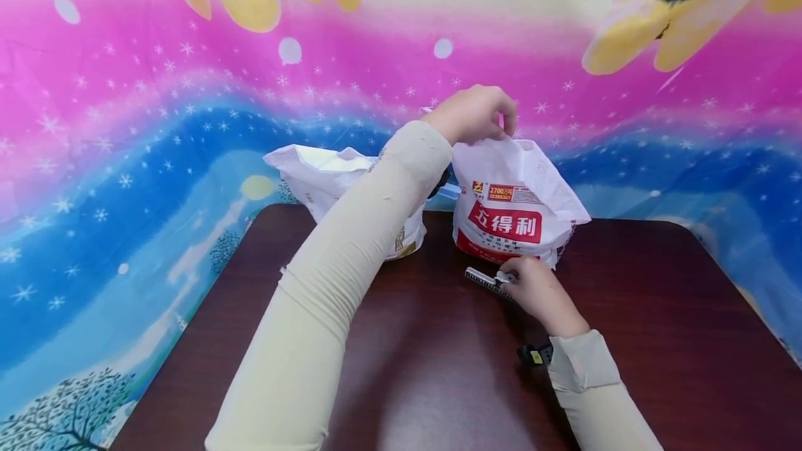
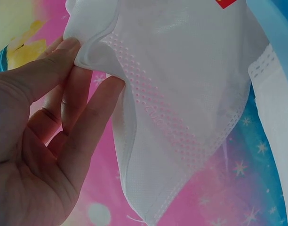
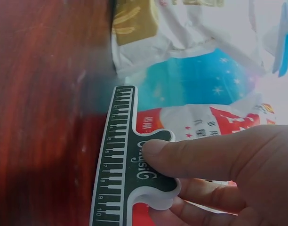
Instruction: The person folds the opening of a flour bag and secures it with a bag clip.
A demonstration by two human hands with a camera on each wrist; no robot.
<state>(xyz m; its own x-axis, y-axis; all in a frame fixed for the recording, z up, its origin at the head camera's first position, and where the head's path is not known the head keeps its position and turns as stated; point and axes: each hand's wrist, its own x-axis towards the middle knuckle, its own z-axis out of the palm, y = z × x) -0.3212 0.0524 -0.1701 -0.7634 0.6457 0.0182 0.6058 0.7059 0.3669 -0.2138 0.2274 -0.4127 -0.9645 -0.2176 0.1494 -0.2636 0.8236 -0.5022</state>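
Observation:
My left hand [image 1: 474, 115] pinches the top edge of a white flour bag [image 1: 482, 171] with red printing. In the left wrist view, thumb and fingers [image 2: 94, 117] hold a folded lip of the white bag [image 2: 181, 61], and its dotted, stitched corner hangs loose. Low in front of that bag, my right hand [image 1: 540, 292] grips a clip [image 1: 481, 278] by its handles. The right wrist view shows the clip [image 3: 118, 155] as black and white, with piano keys and ruler numbers along its long bar; the thumb presses on its "music" lettering.
A second white bag [image 1: 319, 169] with gold printing stands to the left, partly behind my left sleeve [image 1: 326, 319]. Something light blue [image 1: 448, 191] shows between the bags. Both bags stand near the back edge of the dark brown table [image 1: 432, 367], against a colourful printed backdrop [image 1: 156, 124].

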